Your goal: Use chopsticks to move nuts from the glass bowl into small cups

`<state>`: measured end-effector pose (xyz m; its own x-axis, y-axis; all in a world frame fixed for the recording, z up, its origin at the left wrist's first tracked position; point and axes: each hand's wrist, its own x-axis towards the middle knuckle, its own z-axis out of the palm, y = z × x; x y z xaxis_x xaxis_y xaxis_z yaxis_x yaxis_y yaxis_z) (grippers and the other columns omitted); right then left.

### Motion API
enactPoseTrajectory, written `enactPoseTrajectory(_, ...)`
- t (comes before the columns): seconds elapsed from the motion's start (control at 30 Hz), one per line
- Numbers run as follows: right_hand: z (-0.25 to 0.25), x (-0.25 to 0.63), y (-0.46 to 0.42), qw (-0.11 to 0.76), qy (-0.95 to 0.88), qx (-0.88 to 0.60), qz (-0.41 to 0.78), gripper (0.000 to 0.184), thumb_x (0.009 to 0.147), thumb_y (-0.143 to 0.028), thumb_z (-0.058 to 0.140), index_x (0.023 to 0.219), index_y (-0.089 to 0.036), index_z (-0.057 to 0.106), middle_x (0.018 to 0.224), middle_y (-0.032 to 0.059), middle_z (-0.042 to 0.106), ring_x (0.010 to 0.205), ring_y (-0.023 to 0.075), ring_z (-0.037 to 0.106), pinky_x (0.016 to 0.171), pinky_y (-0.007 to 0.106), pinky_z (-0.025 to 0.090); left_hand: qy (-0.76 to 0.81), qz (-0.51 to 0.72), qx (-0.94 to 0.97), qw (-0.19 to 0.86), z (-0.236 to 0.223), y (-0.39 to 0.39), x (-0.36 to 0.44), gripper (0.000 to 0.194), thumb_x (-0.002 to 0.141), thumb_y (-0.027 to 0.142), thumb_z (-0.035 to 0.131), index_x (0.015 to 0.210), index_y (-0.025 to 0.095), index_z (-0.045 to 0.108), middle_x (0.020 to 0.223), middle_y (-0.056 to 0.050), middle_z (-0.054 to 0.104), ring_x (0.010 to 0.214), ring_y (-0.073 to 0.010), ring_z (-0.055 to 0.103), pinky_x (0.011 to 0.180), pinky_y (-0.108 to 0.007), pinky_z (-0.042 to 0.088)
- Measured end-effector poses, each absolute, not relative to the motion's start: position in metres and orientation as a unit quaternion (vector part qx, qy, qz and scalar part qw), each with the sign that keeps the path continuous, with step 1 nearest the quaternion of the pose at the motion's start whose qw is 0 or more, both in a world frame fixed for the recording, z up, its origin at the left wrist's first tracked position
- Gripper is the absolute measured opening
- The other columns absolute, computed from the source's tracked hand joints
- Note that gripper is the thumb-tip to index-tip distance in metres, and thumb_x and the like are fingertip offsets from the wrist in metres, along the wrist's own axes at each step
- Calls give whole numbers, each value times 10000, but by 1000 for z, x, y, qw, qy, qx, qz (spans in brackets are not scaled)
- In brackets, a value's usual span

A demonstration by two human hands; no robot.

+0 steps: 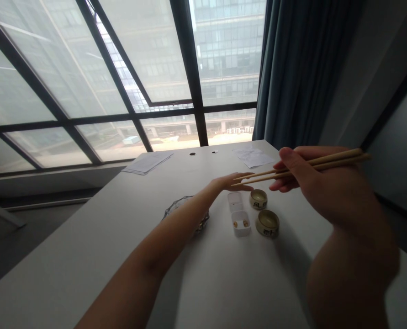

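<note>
Soft daylight from the window (66, 82) leaves the right hand (326, 192) shadowed (edges bow).

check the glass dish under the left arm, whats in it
The left forearm crosses in front of the cut-glass dish, hiding its middle. Its rim shows, with some small golden bits near the right edge. Whatever lies behind the arm cannot be seen.

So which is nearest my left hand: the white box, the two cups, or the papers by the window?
1. Too close to call: the white plastic box, just below the left hand, and the back ceramic cup, right of the fingertips.
2. The front ceramic cup, lower right.
3. The papers, far left table edge.
</note>
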<state>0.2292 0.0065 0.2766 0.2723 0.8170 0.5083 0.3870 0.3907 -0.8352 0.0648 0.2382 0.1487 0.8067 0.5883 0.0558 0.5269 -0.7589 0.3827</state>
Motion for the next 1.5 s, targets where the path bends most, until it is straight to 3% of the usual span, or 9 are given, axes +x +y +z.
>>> enactPoseTrajectory(0.1, 282, 222, 1, 658, -537, -502, 164, 346, 865, -549, 740, 753, -221, 748, 743, 65, 771, 567, 238, 752, 465, 301, 623, 329, 62, 923, 190, 155, 229, 31, 751, 888, 500, 710, 1529, 211, 446, 1462, -126, 592, 1314, -294, 588, 1071, -380, 467)
enactPoseTrajectory(0.2, 286, 219, -2, 664, -531, -496, 177, 304, 832, -549, 768, 709, -277, 713, 769, 48, 777, 594, 252, 758, 497, 337, 641, 349, 25, 914, 202, 149, 212, 8, 817, 791, 513, 800, 1490, 211, 503, 1378, -120, 660, 1209, -288, 662, 992, -345, 515)
enactPoseTrajectory(0.4, 288, 216, -4, 656, -534, -495, 197, 267, 828, -557, 760, 718, -319, 714, 731, 28, 771, 578, 265, 748, 512, 387, 654, 357, 41, 915, 180, 131, 190, 8, 478, 766, 353, 815, 1204, 197, 705, 1099, -65, 761, 973, -244, 720, 854, -306, 543)
enactPoseTrajectory(0.57, 289, 216, -4, 650, -536, -499, 201, 259, 828, -548, 766, 721, -317, 719, 697, 27, 762, 570, 260, 746, 510, 382, 652, 356, 84, 921, 135, 133, 185, 8, 629, 702, 269, 835, 1297, 209, 639, 1220, -85, 700, 1083, -284, 669, 951, -364, 516)
enactPoseTrajectory(0.8, 293, 219, -6, 639, -555, -487, 215, 175, 839, -458, 788, 730, -331, 737, 687, 11, 758, 587, 267, 753, 540, 393, 646, 371, 117, 911, 135, 134, 179, -3, 659, 727, 206, 798, 1349, 259, 589, 1363, -82, 614, 1240, -308, 592, 1052, -414, 469)
enactPoseTrajectory(0.97, 292, 217, -7, 646, -558, -477, 212, 176, 846, -428, 789, 718, -323, 729, 687, 7, 752, 576, 249, 745, 527, 379, 637, 389, 92, 888, 229, 119, 186, -3, 581, 738, 321, 854, 1267, 192, 652, 1175, -83, 727, 1037, -251, 709, 881, -333, 576)
enactPoseTrajectory(1.2, 288, 209, -10, 676, -543, -462, 185, 313, 867, -491, 757, 704, -226, 721, 684, 41, 742, 533, 216, 728, 455, 293, 599, 405, 105, 861, 289, 108, 191, -1, 643, 771, 284, 848, 1357, 194, 599, 1321, -115, 676, 1064, -244, 712, 884, -347, 598)
enactPoseTrajectory(1.37, 284, 203, -7, 677, -538, -480, 150, 355, 879, -544, 724, 735, -219, 734, 644, 35, 722, 518, 206, 721, 447, 268, 590, 420, 125, 858, 268, 128, 179, -5, 789, 781, 370, 852, 1458, 201, 484, 1423, -142, 601, 1111, -264, 696, 881, -346, 599)
enactPoseTrajectory(1.5, 282, 200, -8, 668, -558, -468, 150, 353, 906, -541, 698, 763, -221, 744, 647, 37, 720, 534, 204, 726, 464, 265, 584, 437, 174, 860, 198, 155, 135, -22, 500, 946, 359, 653, 1402, 206, 518, 1441, -135, 568, 1174, -287, 643, 1004, -433, 527)
